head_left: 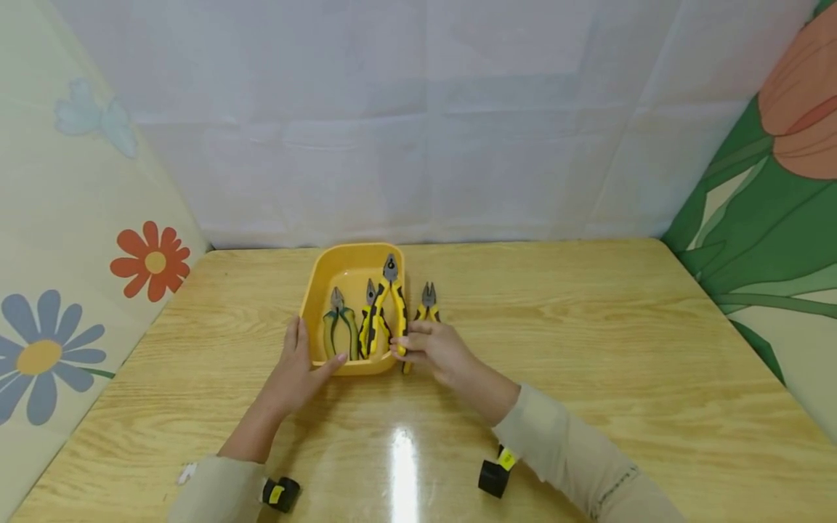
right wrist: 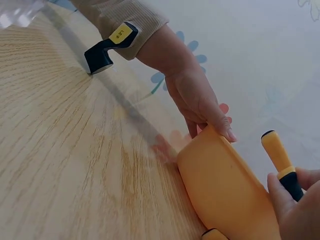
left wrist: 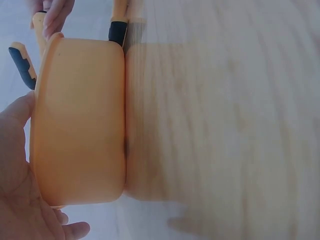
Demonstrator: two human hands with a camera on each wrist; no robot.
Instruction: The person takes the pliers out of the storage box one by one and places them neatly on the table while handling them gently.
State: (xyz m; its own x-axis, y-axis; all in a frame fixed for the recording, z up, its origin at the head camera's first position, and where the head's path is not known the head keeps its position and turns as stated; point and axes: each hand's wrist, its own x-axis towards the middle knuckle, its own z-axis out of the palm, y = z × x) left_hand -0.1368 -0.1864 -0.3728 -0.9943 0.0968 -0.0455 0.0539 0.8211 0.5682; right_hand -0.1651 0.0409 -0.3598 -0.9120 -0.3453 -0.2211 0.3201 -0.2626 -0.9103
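Note:
My left hand (head_left: 294, 376) holds the front left corner of a yellow plastic tray (head_left: 353, 368), its thumb at the front rim and its fingers along the left side. My right hand (head_left: 446, 354) pinches one handle of yellow-and-black pliers (head_left: 400, 309), which stand jaws-up over the tray's right side, handles spread. In the right wrist view a handle end (right wrist: 276, 150) sticks up past those fingers. Inside the tray lie green-handled cutting pliers (head_left: 328, 335) and yellow-black pliers with a narrow nose (head_left: 370, 292), the latter partly hidden. Another pair of pliers (head_left: 429, 295) lies outside, behind my right hand.
The tray stands on a wood-grain table (head_left: 562, 312) near its back edge, before a white cloth backdrop (head_left: 418, 145). Flower-patterned panels flank the table. A small white scrap (head_left: 187, 473) lies front left. Black wrist devices (head_left: 493, 478) hang under both sleeves.

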